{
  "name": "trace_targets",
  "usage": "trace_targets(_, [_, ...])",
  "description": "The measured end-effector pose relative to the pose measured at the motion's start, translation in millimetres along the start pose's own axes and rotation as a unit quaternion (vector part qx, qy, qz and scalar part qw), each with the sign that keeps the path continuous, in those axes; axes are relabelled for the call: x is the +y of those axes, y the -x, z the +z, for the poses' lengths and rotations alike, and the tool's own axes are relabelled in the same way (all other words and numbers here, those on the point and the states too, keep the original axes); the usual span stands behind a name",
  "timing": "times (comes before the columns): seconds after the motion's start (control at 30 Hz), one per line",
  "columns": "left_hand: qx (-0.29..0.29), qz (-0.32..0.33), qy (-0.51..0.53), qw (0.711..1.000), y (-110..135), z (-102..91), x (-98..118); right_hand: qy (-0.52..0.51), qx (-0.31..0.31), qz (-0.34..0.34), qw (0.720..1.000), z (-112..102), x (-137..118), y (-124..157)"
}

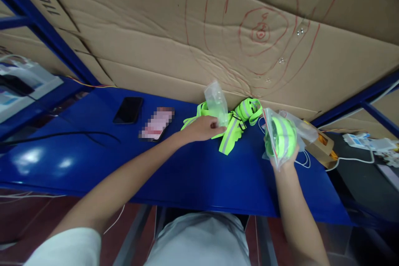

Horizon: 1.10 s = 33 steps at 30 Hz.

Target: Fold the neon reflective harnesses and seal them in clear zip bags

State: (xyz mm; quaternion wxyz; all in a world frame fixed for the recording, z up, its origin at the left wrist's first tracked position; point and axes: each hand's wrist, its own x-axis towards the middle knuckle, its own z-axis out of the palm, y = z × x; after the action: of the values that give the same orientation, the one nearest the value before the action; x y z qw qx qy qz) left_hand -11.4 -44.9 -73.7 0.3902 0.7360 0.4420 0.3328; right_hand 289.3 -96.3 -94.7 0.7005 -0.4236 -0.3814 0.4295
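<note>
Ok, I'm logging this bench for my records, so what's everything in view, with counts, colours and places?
Cardboard backing: panel count unclear, brown with red rings, behind
Frame bars: several, blue, both sides
Table: one, blue, centre
Phone: one, black, table left
Blurred-screen device: one, pinkish, beside phone
Reflective straps: count unclear, neon green and silver, table back
Clear bag: one, colourless, by straps
Bagged coil: one, neon green, in right hand
Box: one, brown, table right
Cables: several, white and black, both sides
Floor: one, reddish, below
Shirt: one, pale, bottom
Left hand: one, bare, at clear bag
Right hand: one, bare, at bagged coil
</note>
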Motion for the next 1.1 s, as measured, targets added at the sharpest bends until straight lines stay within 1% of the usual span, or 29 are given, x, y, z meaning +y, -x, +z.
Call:
trace_targets(0.03, [0.009, 0.004, -0.028, 1.000, -3.7, 0.9, 4.3, -0.004, -0.011, 0.007, 1.000, -1.1, 2.0, 0.4])
trace_targets(0.07, [0.030, 0.009, -0.068, 0.997, -5.8, 2.6, 8.9, -0.004, -0.024, 0.012, 1.000, -1.7, 4.9, 0.9])
trace_targets(0.1, [0.062, 0.020, -0.118, 0.991, -6.6, 5.0, 13.8, -0.005, -0.038, 0.019, 0.999, -1.4, 8.3, 1.5])
trace_targets(0.13, [0.102, 0.036, -0.174, 0.979, -6.6, 7.5, 18.6, -0.012, -0.049, 0.034, 0.998, -0.1, 11.8, 2.6])
trace_targets(0.2, [0.178, 0.094, -0.283, 0.938, -7.5, 12.6, 26.4, -0.041, -0.054, 0.082, 0.994, 6.1, 18.0, 6.0])
trace_targets(0.23, [0.196, 0.131, -0.319, 0.918, -9.6, 14.7, 28.4, -0.059, -0.047, 0.109, 0.991, 10.6, 20.4, 8.3])
trace_targets(0.27, [0.190, 0.165, -0.337, 0.907, -13.1, 16.7, 28.5, -0.074, -0.037, 0.134, 0.987, 15.6, 22.3, 10.9])
trace_targets(0.3, [0.161, 0.188, -0.343, 0.906, -17.9, 18.4, 26.9, -0.086, -0.026, 0.154, 0.984, 20.8, 23.8, 13.6])
trace_targets(0.33, [0.120, 0.197, -0.341, 0.911, -23.6, 19.9, 23.8, -0.091, -0.018, 0.166, 0.982, 25.6, 25.0, 16.1])
trace_targets(0.4, [0.042, 0.181, -0.332, 0.925, -33.9, 22.1, 15.8, -0.096, -0.011, 0.183, 0.978, 33.1, 27.1, 20.3])
trace_targets(0.43, [0.027, 0.168, -0.324, 0.931, -36.8, 22.9, 12.2, -0.097, -0.011, 0.190, 0.977, 35.7, 28.2, 21.9])
trace_targets(0.47, [0.040, 0.161, -0.303, 0.938, -36.8, 23.4, 9.8, -0.095, -0.014, 0.192, 0.977, 37.5, 29.5, 23.2])
trace_targets(0.5, [0.074, 0.159, -0.259, 0.950, -33.6, 24.1, 8.5, -0.092, -0.018, 0.190, 0.977, 38.8, 31.0, 24.3])
trace_targets(0.53, [0.112, 0.153, -0.176, 0.966, -27.1, 25.0, 8.4, -0.086, -0.021, 0.184, 0.979, 39.8, 32.8, 25.2])
trace_targets(0.57, [0.142, 0.141, -0.067, 0.977, -17.7, 26.4, 8.9, -0.080, -0.022, 0.174, 0.981, 40.5, 34.9, 26.1])
trace_targets(0.6, [0.148, 0.112, 0.064, 0.981, -6.2, 28.2, 9.7, -0.078, -0.021, 0.167, 0.983, 41.2, 37.4, 27.0])
trace_targets(0.63, [0.110, 0.065, 0.197, 0.972, 6.2, 30.3, 10.2, -0.072, -0.019, 0.159, 0.984, 41.7, 40.3, 27.7])
trace_targets(0.67, [0.070, 0.039, 0.248, 0.965, 18.4, 32.7, 9.9, -0.049, -0.020, 0.146, 0.988, 42.1, 43.5, 28.3])
trace_targets(0.7, [0.043, 0.018, 0.287, 0.957, 29.2, 34.9, 8.7, -0.011, -0.022, 0.125, 0.992, 42.3, 46.9, 28.6])
trace_targets(0.73, [0.022, 0.001, 0.308, 0.951, 37.8, 36.7, 6.5, 0.037, -0.026, 0.099, 0.994, 42.0, 50.3, 28.4])
trace_targets(0.77, [0.015, -0.010, 0.319, 0.948, 44.0, 38.0, 3.5, 0.088, -0.030, 0.069, 0.993, 41.4, 53.5, 27.8])
trace_targets(0.83, [0.018, -0.036, 0.354, 0.934, 49.1, 39.2, -3.9, 0.171, -0.026, 0.006, 0.985, 38.4, 57.4, 25.4])
trace_targets(0.93, [0.021, -0.066, 0.396, 0.916, 46.8, 40.2, -13.2, 0.221, 0.021, -0.096, 0.970, 31.5, 53.6, 22.3])
trace_targets(1.0, [0.013, -0.075, 0.413, 0.908, 45.6, 42.6, -15.5, 0.256, 0.040, -0.179, 0.949, 28.2, 45.0, 25.2])
trace_targets(1.03, [0.008, -0.077, 0.420, 0.904, 46.0, 44.4, -15.3, 0.274, 0.032, -0.214, 0.937, 27.8, 40.1, 29.1])
trace_targets(1.07, [0.003, -0.078, 0.425, 0.902, 47.1, 46.5, -14.3, 0.293, 0.007, -0.242, 0.925, 28.6, 35.3, 34.8])
trace_targets(1.1, [-0.003, -0.079, 0.429, 0.900, 48.7, 48.6, -12.8, 0.311, -0.035, -0.260, 0.914, 30.8, 31.2, 41.9])
